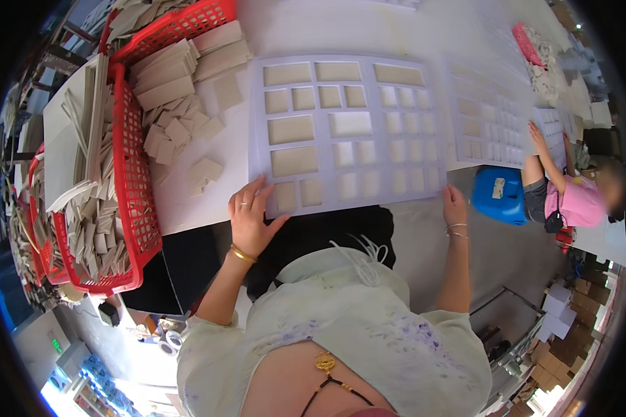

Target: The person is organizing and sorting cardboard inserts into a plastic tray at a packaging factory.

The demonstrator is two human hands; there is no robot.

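Observation:
A large white multi-window frame [378, 104] lies on the table in front of me. Grey-beige card shows in the windows along its left side and top, while many windows toward the lower right look white. My left hand [252, 217] rests at the near left corner, fingers spread and thumb out along the front edge. At the near right corner, my right hand [454, 208] has its fingers closed on the edge of the frame. Left of the frame lie loose cut card pieces [177, 132], with stacks of longer card strips [161, 76] behind them.
Red plastic baskets [133, 181] full of card pieces stand at the left, one holding large card sheets [73, 132]. A second white frame [490, 111] lies to the right. Beyond a blue stool [499, 196], a person in pink [579, 201] works at the table.

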